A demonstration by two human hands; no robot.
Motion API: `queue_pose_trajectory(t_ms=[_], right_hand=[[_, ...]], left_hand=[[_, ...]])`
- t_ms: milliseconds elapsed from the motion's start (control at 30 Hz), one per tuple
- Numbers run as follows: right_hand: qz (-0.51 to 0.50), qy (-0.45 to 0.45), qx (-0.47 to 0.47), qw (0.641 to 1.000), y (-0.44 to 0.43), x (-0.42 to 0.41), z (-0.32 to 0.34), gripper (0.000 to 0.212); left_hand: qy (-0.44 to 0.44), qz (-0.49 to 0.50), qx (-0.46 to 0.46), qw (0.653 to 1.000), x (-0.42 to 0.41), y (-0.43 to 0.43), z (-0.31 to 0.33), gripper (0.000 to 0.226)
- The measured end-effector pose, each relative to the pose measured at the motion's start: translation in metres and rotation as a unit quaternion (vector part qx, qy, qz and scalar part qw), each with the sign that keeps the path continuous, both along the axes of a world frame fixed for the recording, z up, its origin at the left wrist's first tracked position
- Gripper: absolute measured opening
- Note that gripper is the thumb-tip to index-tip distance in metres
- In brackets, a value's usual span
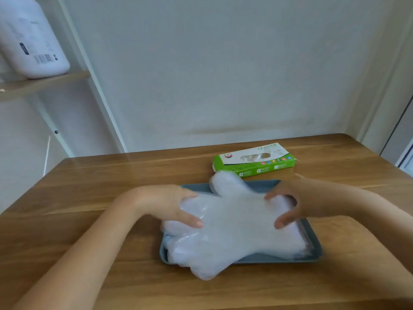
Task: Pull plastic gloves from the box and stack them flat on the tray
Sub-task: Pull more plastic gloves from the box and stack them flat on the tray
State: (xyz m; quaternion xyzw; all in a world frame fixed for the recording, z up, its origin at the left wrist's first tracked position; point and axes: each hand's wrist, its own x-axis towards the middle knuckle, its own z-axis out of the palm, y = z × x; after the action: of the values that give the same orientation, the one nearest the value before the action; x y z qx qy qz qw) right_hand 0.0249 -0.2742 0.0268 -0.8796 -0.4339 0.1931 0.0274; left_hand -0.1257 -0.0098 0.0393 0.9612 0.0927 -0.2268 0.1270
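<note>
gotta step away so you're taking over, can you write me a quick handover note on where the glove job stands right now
Left hand: on the left edge of the top glove; pinching or pressing, too blurred to tell.
Right hand: same, on the right edge.
Pile of gloves: on the tray, tips overhanging its near-left and far rims.
Box: on the table behind the tray, gloves visible in its opening.
Done: a pile is stacked.
Left: flatten this glove, then probably pull more.
</note>
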Motion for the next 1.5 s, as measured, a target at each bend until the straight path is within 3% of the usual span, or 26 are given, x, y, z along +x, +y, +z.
queue_pose_trajectory(t_ms=[100,200,300,400,767,833,967,1167,1267,1367,1433,1500], right_hand=[[-0.094,-0.031,0.227,0.969,0.018,0.027,-0.011,0.034],[-0.126,-0.069,0.310,0.940,0.035,0.060,-0.026,0.015],[-0.100,-0.064,0.318,0.941,0.054,0.084,-0.034,0.018],[-0.090,-0.079,0.319,0.940,0.075,0.100,-0.044,0.020],[-0.044,-0.061,0.250,0.965,0.097,0.124,-0.046,0.013],[-0.052,-0.054,0.231,0.970,0.097,0.124,-0.046,0.011],[-0.048,-0.026,0.216,0.975,0.095,0.124,-0.047,0.027],[-0.064,0.027,0.249,0.966,0.089,0.124,-0.045,0.016],[-0.115,0.182,0.355,0.910,0.082,0.126,-0.040,0.018],[-0.171,0.305,0.465,0.813,0.077,0.132,-0.043,0.024],[-0.228,0.375,0.572,0.693,0.079,0.140,-0.047,0.022],[-0.305,0.457,0.669,0.500,0.079,0.152,-0.050,0.020]], left_hand=[[-0.128,0.049,-0.036,0.990,0.017,0.009,0.005,0.071],[-0.173,0.060,-0.074,0.980,0.047,0.013,0.001,0.057],[-0.198,0.085,-0.186,0.959,0.079,0.016,-0.011,0.042],[-0.220,0.106,-0.226,0.943,0.107,0.021,-0.030,0.040],[-0.213,0.075,-0.230,0.947,0.144,0.033,-0.069,0.068],[-0.210,0.067,-0.213,0.952,0.145,0.033,-0.071,0.069],[-0.207,0.055,-0.190,0.958,0.146,0.033,-0.071,0.068],[-0.197,0.055,-0.182,0.962,0.144,0.031,-0.071,0.069],[-0.187,0.057,-0.179,0.964,0.143,0.031,-0.071,0.069],[-0.181,0.057,-0.175,0.966,0.143,0.031,-0.072,0.068],[-0.180,0.056,-0.173,0.967,0.144,0.031,-0.071,0.068],[-0.182,0.054,-0.173,0.966,0.144,0.031,-0.071,0.068]])
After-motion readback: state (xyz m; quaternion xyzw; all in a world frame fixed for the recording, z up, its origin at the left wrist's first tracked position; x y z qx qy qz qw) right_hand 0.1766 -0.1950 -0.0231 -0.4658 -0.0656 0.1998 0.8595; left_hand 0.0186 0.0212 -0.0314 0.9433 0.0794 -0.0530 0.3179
